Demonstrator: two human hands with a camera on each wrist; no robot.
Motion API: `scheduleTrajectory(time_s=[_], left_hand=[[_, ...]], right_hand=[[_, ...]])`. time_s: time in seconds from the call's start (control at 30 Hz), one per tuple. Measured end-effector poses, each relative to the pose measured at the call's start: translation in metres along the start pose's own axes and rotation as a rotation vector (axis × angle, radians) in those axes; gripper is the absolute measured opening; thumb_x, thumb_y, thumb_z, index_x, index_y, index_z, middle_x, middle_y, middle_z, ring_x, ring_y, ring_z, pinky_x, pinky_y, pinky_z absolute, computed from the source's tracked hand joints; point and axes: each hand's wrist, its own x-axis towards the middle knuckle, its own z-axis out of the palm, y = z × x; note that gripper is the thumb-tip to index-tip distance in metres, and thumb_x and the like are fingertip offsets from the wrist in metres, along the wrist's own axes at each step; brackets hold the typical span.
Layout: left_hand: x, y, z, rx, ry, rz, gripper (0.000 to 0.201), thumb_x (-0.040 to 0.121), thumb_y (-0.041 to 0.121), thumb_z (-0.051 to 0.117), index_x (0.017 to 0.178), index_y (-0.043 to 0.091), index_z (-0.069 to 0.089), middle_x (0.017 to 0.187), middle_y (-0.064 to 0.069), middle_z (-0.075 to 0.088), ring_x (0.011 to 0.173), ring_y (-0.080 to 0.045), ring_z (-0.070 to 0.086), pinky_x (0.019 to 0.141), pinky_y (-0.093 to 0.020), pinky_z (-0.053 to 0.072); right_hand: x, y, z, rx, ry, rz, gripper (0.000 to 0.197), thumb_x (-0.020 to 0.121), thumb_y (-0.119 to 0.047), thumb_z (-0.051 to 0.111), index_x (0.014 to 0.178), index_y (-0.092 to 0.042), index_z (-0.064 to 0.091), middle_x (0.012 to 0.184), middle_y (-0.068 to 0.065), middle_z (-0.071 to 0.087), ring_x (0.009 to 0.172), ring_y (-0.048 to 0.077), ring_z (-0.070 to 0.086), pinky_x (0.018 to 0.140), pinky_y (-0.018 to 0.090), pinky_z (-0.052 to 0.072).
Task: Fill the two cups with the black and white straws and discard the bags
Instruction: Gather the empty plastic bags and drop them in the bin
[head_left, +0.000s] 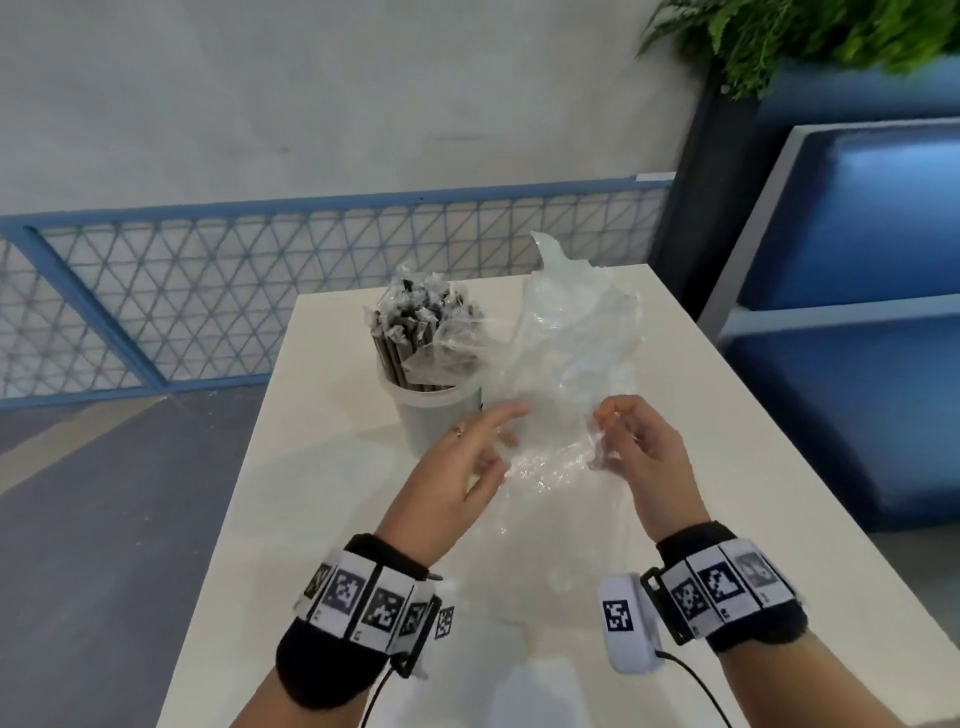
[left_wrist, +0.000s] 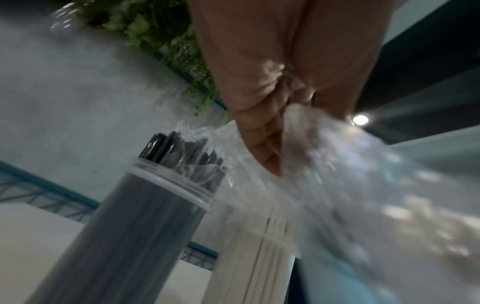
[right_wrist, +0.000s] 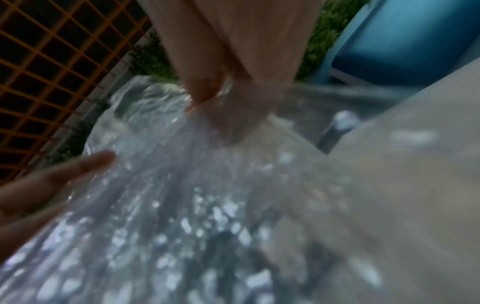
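- A blue mesh fence (head_left: 260, 291) runs behind the counter (head_left: 322, 509), far beyond the left hand's side.
- The cup (head_left: 434, 415) of black straws (head_left: 410, 332) stands on the counter just ahead of the left hand's fingertips, with crinkled clear plastic over the straw tops.
- From the left wrist, a second cup of white straws (left_wrist: 249, 257) stands just beside the black one, on the side nearer that hand's palm; the head view hides it behind the bag.
- The left hand (head_left: 457, 478) has its fingers stretched out and slightly spread, and the fingertips lie against the bag's near left edge. From the wrist it seems to pinch the plastic between thumb and fingers, but blur leaves that unsure.
- The clear plastic bag (head_left: 566, 364) is held up between the two hands and rises above them, crumpled, over the counter.
- The right hand (head_left: 639, 447) has curled fingers that pinch the bag's right edge.
- A blue padded bench (head_left: 857, 249) and a green plant (head_left: 810, 36) lie beyond the right hand.
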Motion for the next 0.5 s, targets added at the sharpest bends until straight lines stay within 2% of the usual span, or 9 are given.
scheduleTrajectory(time_s=[0.03,0.1,0.13,0.17,0.2,0.3,0.37,0.43,0.5], left_hand=[[0.003,0.003,-0.001,0.001,-0.024,-0.016,0.06,0.085,0.007,0.062,0.128,0.042,0.04,0.113,0.006,0.056,0.087,-0.008,0.059,0.086,-0.005,0.041],[0.006,0.006,-0.002,0.01,-0.056,-0.054,0.077,0.077,0.012,0.072,0.132,0.045,0.029,0.111,0.017,0.053,0.089,0.008,0.058,0.087,0.002,0.034],[0.009,0.009,0.0,0.019,-0.06,-0.072,0.082,0.075,0.011,0.073,0.134,0.044,0.026,0.104,0.022,0.051,0.089,0.017,0.054,0.086,0.005,0.031],[0.012,0.011,0.002,0.029,-0.056,-0.084,0.085,0.075,0.01,0.074,0.136,0.042,0.024,0.096,0.023,0.052,0.088,0.018,0.053,0.085,0.006,0.03],[0.014,0.013,0.004,0.042,-0.045,-0.09,0.087,0.074,0.009,0.074,0.138,0.04,0.023,0.088,0.018,0.055,0.088,0.012,0.055,0.084,0.006,0.03],[0.016,0.022,0.014,0.11,0.061,-0.093,0.085,0.072,0.01,0.076,0.132,0.046,0.029,0.072,0.004,0.061,0.085,-0.005,0.057,0.083,0.003,0.033],[0.016,0.029,0.025,0.231,0.17,-0.045,0.072,0.069,0.012,0.079,0.127,0.039,0.048,0.074,0.001,0.065,0.079,-0.009,0.056,0.079,-0.003,0.036],[0.017,0.037,0.04,0.349,0.299,0.053,0.041,0.066,0.012,0.079,0.103,0.025,0.068,0.077,0.008,0.059,0.071,-0.007,0.048,0.072,-0.008,0.037],[0.023,0.048,0.054,0.306,0.372,0.083,0.017,0.067,0.013,0.072,0.08,0.022,0.069,0.077,0.016,0.04,0.073,-0.006,0.042,0.07,-0.008,0.035]], right_hand=[[-0.001,-0.001,-0.007,-0.035,-0.068,0.01,0.016,0.088,-0.008,0.059,0.1,-0.019,0.057,0.094,0.002,0.059,0.071,0.009,0.055,0.069,0.023,0.053],[-0.001,0.001,-0.023,-0.164,-0.204,0.028,0.056,0.076,-0.011,0.073,0.122,-0.031,0.049,0.106,-0.004,0.054,0.082,0.009,0.055,0.079,0.017,0.05],[-0.001,0.001,-0.031,-0.224,-0.246,0.033,0.07,0.072,-0.011,0.077,0.128,-0.037,0.043,0.103,-0.005,0.051,0.081,0.009,0.055,0.081,0.015,0.049],[-0.001,0.0,-0.038,-0.266,-0.278,0.019,0.078,0.07,-0.011,0.078,0.131,-0.04,0.039,0.096,-0.007,0.049,0.079,0.009,0.055,0.083,0.014,0.048],[-0.001,0.001,-0.045,-0.31,-0.293,-0.019,0.079,0.071,-0.012,0.078,0.132,-0.04,0.038,0.087,-0.01,0.047,0.075,0.008,0.055,0.085,0.014,0.047],[0.001,-0.001,-0.063,-0.407,-0.261,-0.14,0.059,0.072,-0.014,0.077,0.12,-0.04,0.053,0.073,-0.012,0.05,0.067,0.006,0.052,0.08,0.01,0.043],[0.0,-0.005,-0.078,-0.405,-0.225,-0.209,0.042,0.072,-0.016,0.077,0.101,-0.042,0.062,0.075,-0.005,0.059,0.069,0.007,0.053,0.072,0.007,0.04],[-0.003,-0.008,-0.093,-0.444,-0.211,-0.297,0.029,0.072,-0.018,0.077,0.085,-0.04,0.064,0.078,-0.002,0.066,0.072,0.005,0.057,0.068,0.006,0.039],[-0.006,-0.009,-0.113,-0.456,-0.173,-0.341,0.017,0.072,-0.021,0.076,0.078,-0.034,0.066,0.076,-0.009,0.062,0.073,0.002,0.057,0.067,0.007,0.039]])
